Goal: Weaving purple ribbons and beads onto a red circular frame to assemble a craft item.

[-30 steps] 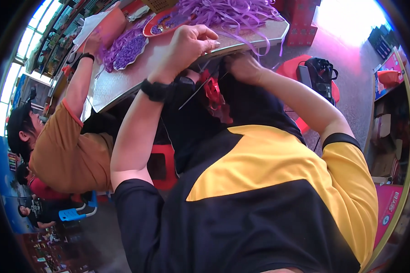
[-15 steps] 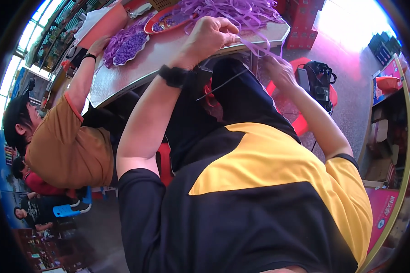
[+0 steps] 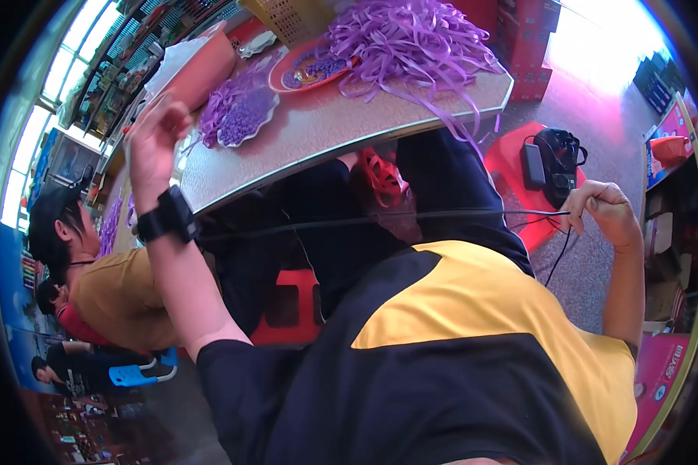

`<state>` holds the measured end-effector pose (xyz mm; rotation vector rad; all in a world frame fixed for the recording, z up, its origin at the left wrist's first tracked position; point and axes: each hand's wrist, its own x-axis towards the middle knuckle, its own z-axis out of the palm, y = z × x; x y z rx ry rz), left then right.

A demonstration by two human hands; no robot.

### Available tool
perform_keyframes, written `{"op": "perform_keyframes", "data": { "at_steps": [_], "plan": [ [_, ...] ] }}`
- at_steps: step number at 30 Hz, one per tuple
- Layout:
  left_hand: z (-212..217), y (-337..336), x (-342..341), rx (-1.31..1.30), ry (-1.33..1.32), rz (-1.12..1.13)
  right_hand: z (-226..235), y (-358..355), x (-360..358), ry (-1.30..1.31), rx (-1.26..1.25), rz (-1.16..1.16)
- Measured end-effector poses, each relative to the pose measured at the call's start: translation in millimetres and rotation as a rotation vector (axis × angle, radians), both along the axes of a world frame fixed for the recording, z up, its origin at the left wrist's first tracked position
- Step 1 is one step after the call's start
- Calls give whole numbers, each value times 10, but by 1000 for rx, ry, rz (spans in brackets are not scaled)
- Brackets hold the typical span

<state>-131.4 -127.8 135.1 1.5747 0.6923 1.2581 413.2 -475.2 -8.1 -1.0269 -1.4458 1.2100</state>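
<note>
My left hand (image 3: pixel 153 147), with a black band on its wrist, is raised at the left by the table's near-left corner. Its fingers are apart and loosely bent, and nothing shows in them. Out to the right, my right hand (image 3: pixel 606 208) pinches a thin black cord (image 3: pixel 473 214) that stretches across my lap. A heap of purple ribbons (image 3: pixel 411 46) lies on the table, with some strands hanging over its near edge. Near my left hand stands a scalloped white dish of small purple pieces (image 3: pixel 247 120).
On the table (image 3: pixel 310 128) are an orange-red dish (image 3: pixel 287 84), a yellow basket (image 3: pixel 291 19) and a large pink-orange basin (image 3: pixel 202 74). A red stool (image 3: pixel 512 155) holds a black bag (image 3: pixel 560 155). A co-worker in brown (image 3: pixel 124 302) sits at my left.
My hands have moved apart from the ribbon at the table edge. The left went left and up beside the dish; the right moved right and down and now holds the cord. The ribbon is released.
</note>
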Motion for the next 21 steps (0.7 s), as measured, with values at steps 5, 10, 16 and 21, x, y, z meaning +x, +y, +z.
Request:
{"op": "perform_keyframes", "data": {
  "at_steps": [5, 10, 16, 21],
  "plan": [
    [-314, 73, -268, -29, -82, 20, -22, 266, -226, -259, -354, -166],
    [-813, -219, 668, -93, 286, -57, -249, 919, -874, -790, 120, 97],
    [-1140, -193, 1302, -172, 423, -265, -234, 1527, -472, -623, 80, -396],
    [-1272, 28, 1527, -247, 401, -287, -60, 1964, -402, -1157, 344, -367]
  ]
}}
